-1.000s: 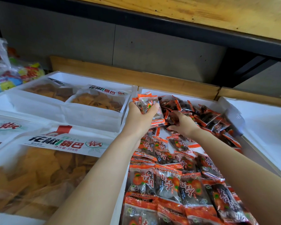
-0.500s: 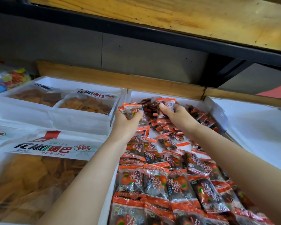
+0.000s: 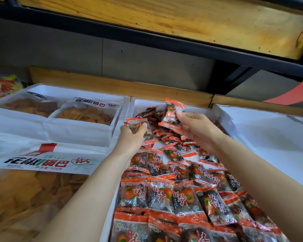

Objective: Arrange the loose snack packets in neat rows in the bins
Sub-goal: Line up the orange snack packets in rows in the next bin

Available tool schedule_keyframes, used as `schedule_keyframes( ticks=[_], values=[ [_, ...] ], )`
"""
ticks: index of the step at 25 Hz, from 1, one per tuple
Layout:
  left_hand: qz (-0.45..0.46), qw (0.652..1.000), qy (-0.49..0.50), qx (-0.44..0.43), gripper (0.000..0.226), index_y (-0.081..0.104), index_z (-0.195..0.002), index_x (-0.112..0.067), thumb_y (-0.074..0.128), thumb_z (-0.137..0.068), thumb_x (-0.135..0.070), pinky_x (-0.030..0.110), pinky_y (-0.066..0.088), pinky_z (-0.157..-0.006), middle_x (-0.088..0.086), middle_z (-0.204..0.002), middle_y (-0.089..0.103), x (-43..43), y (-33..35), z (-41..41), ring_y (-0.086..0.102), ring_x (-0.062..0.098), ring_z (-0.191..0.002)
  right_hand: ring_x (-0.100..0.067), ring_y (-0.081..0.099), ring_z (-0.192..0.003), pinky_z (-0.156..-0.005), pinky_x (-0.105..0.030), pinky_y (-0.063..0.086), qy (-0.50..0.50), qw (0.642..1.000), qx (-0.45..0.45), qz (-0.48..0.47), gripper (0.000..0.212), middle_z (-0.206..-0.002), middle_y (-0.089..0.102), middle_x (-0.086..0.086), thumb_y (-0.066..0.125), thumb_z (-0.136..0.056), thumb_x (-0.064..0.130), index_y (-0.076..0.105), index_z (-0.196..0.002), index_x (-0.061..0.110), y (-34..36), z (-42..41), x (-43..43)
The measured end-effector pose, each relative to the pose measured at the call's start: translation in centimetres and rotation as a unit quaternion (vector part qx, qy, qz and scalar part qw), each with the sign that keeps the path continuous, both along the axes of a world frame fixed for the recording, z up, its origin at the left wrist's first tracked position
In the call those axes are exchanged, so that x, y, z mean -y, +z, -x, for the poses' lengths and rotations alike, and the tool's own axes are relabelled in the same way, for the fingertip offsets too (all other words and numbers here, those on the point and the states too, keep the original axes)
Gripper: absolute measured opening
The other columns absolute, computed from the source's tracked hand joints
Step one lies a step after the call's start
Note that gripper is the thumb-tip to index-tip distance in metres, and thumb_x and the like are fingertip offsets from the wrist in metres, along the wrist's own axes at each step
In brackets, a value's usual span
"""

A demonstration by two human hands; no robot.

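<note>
Right hand (image 3: 196,130) pinches packet (image 3: 171,112); left hand (image 3: 131,140), probably stack (image 3: 136,124).

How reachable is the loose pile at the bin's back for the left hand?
Probably yes: the left hand is right beside the loose pile, nothing between, though it grips a packet.

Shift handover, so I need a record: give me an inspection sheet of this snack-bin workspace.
Surface: white bin holding the packets.
Job's things: neat rows at the near end; loose pile at the far end.
Clutter: crisp bags in the left bins; sweets bag far left.
Grippers: left hand grips a packet bundle; right hand pinches a single packet above the pile.
Cables: nothing seen.
Surroundings: wooden shelf overhead; another white bin at right.
</note>
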State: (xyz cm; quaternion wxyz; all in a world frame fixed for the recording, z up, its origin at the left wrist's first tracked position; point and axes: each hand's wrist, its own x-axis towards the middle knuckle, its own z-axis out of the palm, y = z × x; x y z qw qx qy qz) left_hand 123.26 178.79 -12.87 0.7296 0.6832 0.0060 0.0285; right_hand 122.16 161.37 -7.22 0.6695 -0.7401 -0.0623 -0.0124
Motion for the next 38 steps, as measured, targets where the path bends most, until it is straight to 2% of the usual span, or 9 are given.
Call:
schedule_keyframes(
  ticks=[4, 8, 12, 16, 19, 23, 28, 34, 38],
  values=[
    [0.040, 0.999, -0.037, -0.003, 0.065, 0.040, -0.137, -0.014, 0.044, -0.092, -0.061, 0.040, 0.061, -0.077, 0.004, -0.136, 0.053, 0.4, 0.2, 0.3, 0.070, 0.016, -0.093, -0.011, 0.058, -0.077, -0.062, -0.018, 0.054, 0.038, 0.991, -0.005, 0.127, 0.024, -0.086, 0.062, -0.002, 0.060, -0.090, 0.030, 0.068, -0.094, 0.008, -1.3, 0.8, -1.6],
    [0.043, 0.993, -0.107, 0.011, 0.102, 0.034, -0.146, -0.020, 0.061, -0.065, -0.074, 0.038, 0.061, -0.080, 0.000, -0.146, 0.041, 0.4, 0.4, 1.3, 0.054, 0.015, -0.121, -0.008, 0.053, -0.069, -0.067, -0.020, 0.052, 0.023, 0.977, 0.062, 0.203, 0.021, -0.077, 0.051, 0.001, 0.058, -0.092, 0.031, 0.061, -0.094, 0.010, -0.8, 1.7, -2.9],
    [0.025, 0.989, -0.111, 0.096, 0.068, 0.054, -0.131, -0.029, 0.071, -0.075, -0.062, 0.032, 0.061, -0.072, -0.003, -0.136, 0.053, 0.2, 0.7, 2.0, 0.056, 0.010, -0.118, -0.008, 0.057, -0.079, -0.073, -0.021, 0.052, 0.055, 0.983, 0.076, 0.160, 0.015, -0.087, 0.058, -0.001, 0.050, -0.097, 0.018, 0.062, -0.105, 0.013, 0.0, 2.4, -2.5],
    [0.009, 0.994, -0.087, 0.068, 0.070, 0.051, -0.130, -0.028, 0.071, -0.073, -0.061, 0.042, 0.057, -0.089, -0.008, -0.131, 0.056, -0.1, 1.2, 2.0, 0.054, 0.010, -0.118, -0.012, 0.058, -0.104, -0.094, -0.030, 0.049, -0.052, 0.970, 0.133, 0.194, 0.022, -0.110, 0.061, 0.002, 0.050, -0.097, 0.014, 0.059, -0.116, 0.019, -1.2, 0.6, 0.6],
    [0.023, 0.994, -0.075, 0.077, 0.053, 0.050, -0.130, -0.024, 0.067, -0.085, -0.046, 0.036, 0.060, -0.079, -0.008, -0.129, 0.055, 0.0, 1.4, 2.1, 0.054, 0.008, -0.114, -0.016, 0.053, -0.114, -0.094, -0.028, 0.044, -0.052, 0.934, 0.087, 0.342, 0.029, -0.123, 0.056, 0.000, 0.052, -0.095, 0.011, 0.056, -0.123, 0.013, -4.0, -1.4, 3.0],
    [0.046, 0.997, -0.048, 0.048, 0.065, 0.043, -0.138, -0.019, 0.069, -0.085, -0.046, 0.034, 0.061, -0.076, -0.005, -0.135, 0.049, -0.1, 1.8, 1.9, 0.053, 0.005, -0.100, -0.022, 0.053, -0.118, -0.098, -0.032, 0.043, -0.022, 0.877, 0.015, 0.480, 0.033, -0.131, 0.056, -0.006, 0.057, -0.093, 0.019, 0.056, -0.126, 0.013, -6.8, -4.2, 2.8],
    [0.037, 0.998, -0.038, 0.022, 0.069, 0.042, -0.140, -0.018, 0.070, -0.084, -0.047, 0.035, 0.061, -0.077, -0.003, -0.140, 0.047, -0.2, 1.8, 1.6, 0.049, 0.014, -0.109, -0.029, 0.049, -0.122, -0.102, -0.039, 0.041, 0.035, 0.767, -0.027, 0.640, 0.047, -0.136, 0.051, -0.012, 0.054, -0.094, 0.028, 0.047, -0.134, 0.005, -6.4, -5.8, 0.8],
    [0.019, 0.999, -0.035, 0.001, 0.067, 0.045, -0.136, -0.018, 0.071, -0.082, -0.049, 0.037, 0.061, -0.077, -0.001, -0.134, 0.051, -0.1, 1.2, 1.3, 0.053, 0.019, -0.114, -0.028, 0.050, -0.123, -0.101, -0.036, 0.039, 0.063, 0.757, -0.040, 0.650, 0.056, -0.139, 0.048, -0.010, 0.058, -0.091, 0.034, 0.044, -0.138, 0.007, -6.3, -5.4, 1.2],
    [0.009, 0.999, -0.050, -0.002, 0.076, 0.047, -0.135, -0.019, 0.073, -0.073, -0.055, 0.036, 0.062, -0.074, 0.000, -0.133, 0.053, 0.2, 1.1, 1.0, 0.056, 0.020, -0.116, -0.025, 0.060, -0.108, -0.091, -0.033, 0.049, 0.088, 0.819, -0.034, 0.566, 0.048, -0.134, 0.052, -0.007, 0.065, -0.088, 0.027, 0.052, -0.132, 0.013, -6.5, -5.4, 2.2]
  ],
)
